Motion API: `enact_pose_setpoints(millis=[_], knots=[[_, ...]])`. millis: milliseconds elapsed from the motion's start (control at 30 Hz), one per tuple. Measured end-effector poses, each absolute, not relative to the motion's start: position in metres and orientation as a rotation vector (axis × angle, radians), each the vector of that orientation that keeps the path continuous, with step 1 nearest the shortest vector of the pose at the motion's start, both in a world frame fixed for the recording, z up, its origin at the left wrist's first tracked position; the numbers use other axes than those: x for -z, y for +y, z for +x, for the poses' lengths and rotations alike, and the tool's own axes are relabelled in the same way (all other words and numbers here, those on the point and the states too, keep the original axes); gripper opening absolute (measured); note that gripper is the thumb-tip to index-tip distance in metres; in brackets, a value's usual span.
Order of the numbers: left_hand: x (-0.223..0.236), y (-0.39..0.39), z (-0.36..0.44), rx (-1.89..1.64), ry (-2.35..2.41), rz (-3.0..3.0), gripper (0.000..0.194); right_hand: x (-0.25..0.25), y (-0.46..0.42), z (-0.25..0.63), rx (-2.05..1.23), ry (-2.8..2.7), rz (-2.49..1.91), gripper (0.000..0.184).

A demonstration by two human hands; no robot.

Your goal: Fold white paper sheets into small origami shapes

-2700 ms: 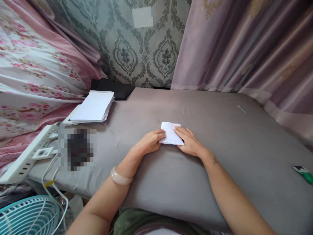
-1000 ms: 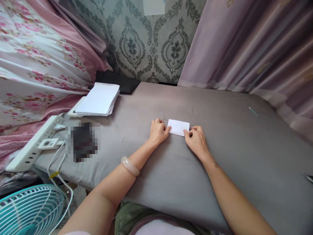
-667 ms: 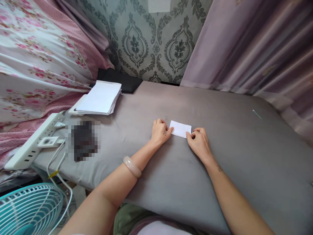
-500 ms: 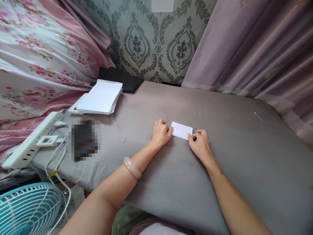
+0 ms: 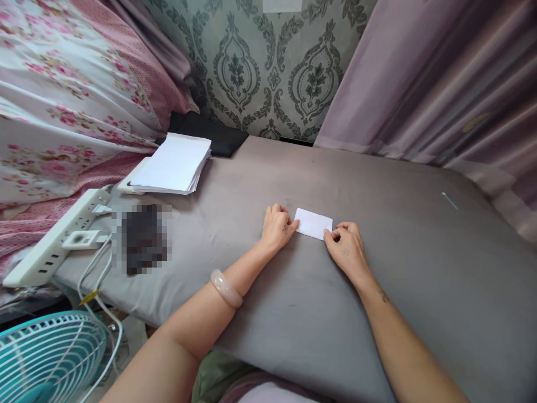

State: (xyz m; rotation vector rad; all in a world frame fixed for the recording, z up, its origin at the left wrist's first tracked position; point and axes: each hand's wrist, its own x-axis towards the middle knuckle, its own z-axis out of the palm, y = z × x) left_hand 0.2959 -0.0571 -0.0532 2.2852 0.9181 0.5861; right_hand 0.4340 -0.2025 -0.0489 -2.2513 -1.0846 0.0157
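Observation:
A small white rectangle of folded paper (image 5: 314, 223) is held low over the grey cloth surface (image 5: 268, 173), between my two hands. My left hand (image 5: 278, 227) pinches its left end, thumb on top and the other fingers curled behind. At the right end, my right hand (image 5: 347, 246) grips the lower corner between thumb and forefinger, its remaining fingers bent. The fingertips under the paper are hidden. A pale bangle sits on my left forearm.
At the back left lies a stack of white paper (image 5: 174, 162) beside a black folded item (image 5: 218, 133). A power strip (image 5: 59, 238) with cables and a blurred dark object (image 5: 145, 239) are on the left. A turquoise fan (image 5: 50, 355) stands lower left; a thin stick (image 5: 450, 201) lies right.
My left thumb has shifted slightly inward along the paper's left edge. Both hands keep their hold, and the whole view has moved a little.

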Motion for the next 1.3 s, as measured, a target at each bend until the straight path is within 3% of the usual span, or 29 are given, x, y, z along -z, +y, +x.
enact_pose_setpoints(millis=[300, 467, 733, 867, 1000, 1200, 1300], knots=[[0.050, -0.058, 0.297, -0.570, 0.945, 2.292, 0.027, 0.050, -0.202, 0.435, -0.034, -1.101, -2.261, 0.028], [0.044, -0.060, 0.293, -0.528, 0.918, 2.451, 0.018, 0.050, -0.205, 0.432, 0.031, -1.142, -2.283, 0.024], [0.036, -0.061, 0.292, -0.416, 0.396, 2.704, 0.029, 0.042, -0.207, 0.424, 0.144, -1.401, -2.183, 0.015], [0.040, -0.059, 0.293, -0.481, 0.435, 2.599, 0.024, 0.030, -0.209, 0.415, 0.104, -1.698, -2.205, 0.032], [0.044, -0.060, 0.290, -0.501, 0.550, 2.519, 0.017, 0.017, -0.212, 0.395, 0.215, -1.778, -2.367, 0.032], [0.039, -0.067, 0.284, -0.402, 0.697, 2.460, 0.022, 0.014, -0.209, 0.360, 0.267, -1.733, -2.513, 0.053], [0.036, -0.066, 0.283, -0.356, 0.698, 2.424, 0.023, 0.017, -0.209, 0.355, 0.273, -1.726, -2.526, 0.055]])
